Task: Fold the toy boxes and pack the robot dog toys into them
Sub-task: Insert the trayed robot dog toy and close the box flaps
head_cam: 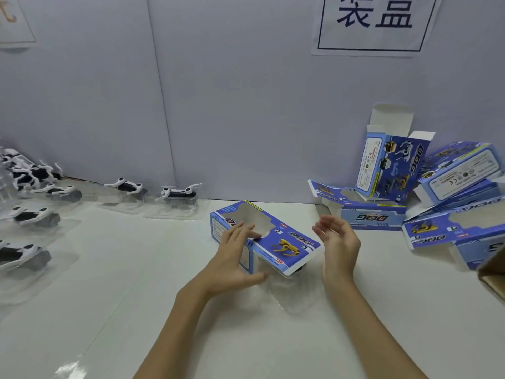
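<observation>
A blue toy box (276,242) with a cut-out window and a yellow dog picture lies tilted at the middle of the white table (136,310). My left hand (235,258) holds its near left side, fingers over the top by the window and thumb under the near edge. Just right of the box's end hovers my right hand (337,247), fingers relaxed and holding nothing. A clear plastic tray (292,294) pokes out from under the box's near end; what it holds is hidden. Black-and-white robot dog toys (179,193) in clear trays line the left.
Several more blue boxes (388,170), some folded and some flat, are piled at the back right against the grey wall. A brown carton corner (492,272) juts in at the right edge. More dog toys (24,170) crowd the far left. A paper sign (374,23) hangs on the wall.
</observation>
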`<state>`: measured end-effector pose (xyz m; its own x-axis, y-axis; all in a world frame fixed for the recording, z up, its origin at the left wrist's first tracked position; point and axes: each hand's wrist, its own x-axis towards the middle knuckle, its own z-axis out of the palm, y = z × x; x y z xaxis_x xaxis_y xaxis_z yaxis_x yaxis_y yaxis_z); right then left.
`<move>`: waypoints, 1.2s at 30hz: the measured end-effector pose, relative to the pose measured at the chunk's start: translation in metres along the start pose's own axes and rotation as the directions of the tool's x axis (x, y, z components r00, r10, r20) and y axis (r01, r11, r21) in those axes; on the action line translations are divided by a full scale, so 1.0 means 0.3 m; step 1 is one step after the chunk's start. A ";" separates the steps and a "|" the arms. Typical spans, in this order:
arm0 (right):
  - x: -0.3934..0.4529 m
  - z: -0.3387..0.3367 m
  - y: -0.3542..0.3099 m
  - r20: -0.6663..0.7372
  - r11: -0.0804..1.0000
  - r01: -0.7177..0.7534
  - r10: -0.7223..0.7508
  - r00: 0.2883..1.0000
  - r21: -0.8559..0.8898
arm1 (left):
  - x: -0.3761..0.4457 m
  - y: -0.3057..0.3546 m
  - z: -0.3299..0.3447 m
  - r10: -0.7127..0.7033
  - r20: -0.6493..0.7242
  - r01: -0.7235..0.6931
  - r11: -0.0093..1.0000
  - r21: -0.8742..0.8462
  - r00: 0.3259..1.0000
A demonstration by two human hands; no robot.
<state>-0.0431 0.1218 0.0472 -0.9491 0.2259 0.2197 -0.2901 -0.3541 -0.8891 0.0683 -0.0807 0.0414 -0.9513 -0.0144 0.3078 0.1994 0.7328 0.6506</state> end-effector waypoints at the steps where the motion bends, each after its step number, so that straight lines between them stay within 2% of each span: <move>1: 0.004 0.001 0.004 -0.018 0.996 -0.045 0.047 0.999 0.078 | -0.001 0.007 0.006 -0.001 0.015 0.001 1.000 -0.015 1.000; 4: 0.007 -0.006 0.012 -0.021 0.979 -0.101 0.106 0.994 0.176 | -0.002 0.031 0.039 0.021 0.029 -0.021 1.000 0.000 0.999; 7: 0.004 -0.007 0.008 -0.003 0.962 -0.136 0.141 0.990 0.237 | 0.001 0.046 0.074 0.054 -0.044 -0.050 0.995 0.087 0.998; 9: 0.010 -0.011 -0.006 0.023 0.917 -0.237 0.242 0.970 0.320 | 0.002 0.048 0.086 0.082 -0.099 -0.069 0.990 0.124 0.992; 12: 0.027 -0.029 -0.031 0.078 0.807 -0.421 0.429 0.900 0.414 | 0.006 0.049 0.085 0.116 -0.115 -0.100 0.985 0.138 0.987; 13: 0.030 -0.033 -0.036 0.085 0.801 -0.464 0.469 0.879 0.379 | 0.009 0.047 0.080 0.121 -0.110 -0.106 0.985 0.134 0.986; 15: 0.028 -0.035 -0.031 0.073 0.837 -0.511 0.507 0.859 0.194 | 0.015 0.038 0.069 0.128 -0.123 -0.112 0.986 0.125 0.984; 19: -0.009 -0.024 -0.009 0.131 0.864 -0.467 0.493 0.860 -0.189 | 0.025 0.015 0.063 0.169 -0.224 -0.137 0.979 0.153 0.960; 21: -0.024 -0.019 -0.012 0.194 0.857 -0.468 0.507 0.840 -0.214 | 0.024 0.012 0.068 0.181 -0.254 -0.147 0.978 0.148 0.950; 27: 0.022 -0.062 0.004 0.343 0.766 -0.639 0.620 0.706 -0.068 | 0.025 0.014 0.068 0.140 -0.345 -0.141 0.990 0.023 0.928; 29: 0.027 -0.070 0.010 0.450 0.827 -0.551 0.537 0.714 -0.113 | 0.025 0.017 0.057 0.099 -0.396 -0.138 0.988 -0.071 0.913; 32: 0.003 -0.067 0.014 0.654 0.922 -0.304 0.386 0.650 -0.241 | 0.023 0.036 0.031 0.018 -0.489 -0.152 0.960 -0.234 0.872; 33: -0.010 -0.055 0.015 0.665 0.941 -0.191 0.333 0.668 -0.279 | 0.021 0.042 0.019 -0.019 -0.504 -0.147 0.946 -0.288 0.864; 36: -0.040 -0.002 0.012 0.537 0.912 0.176 0.056 0.842 -0.371 | 0.012 0.053 -0.008 -0.056 -0.486 -0.159 0.907 -0.389 0.872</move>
<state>-0.0327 0.1185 0.0412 -0.8812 -0.3172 0.3506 -0.3857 0.0534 -0.9211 0.0686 -0.0706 0.0545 -0.7268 -0.3838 0.5696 0.4233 0.4027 0.8115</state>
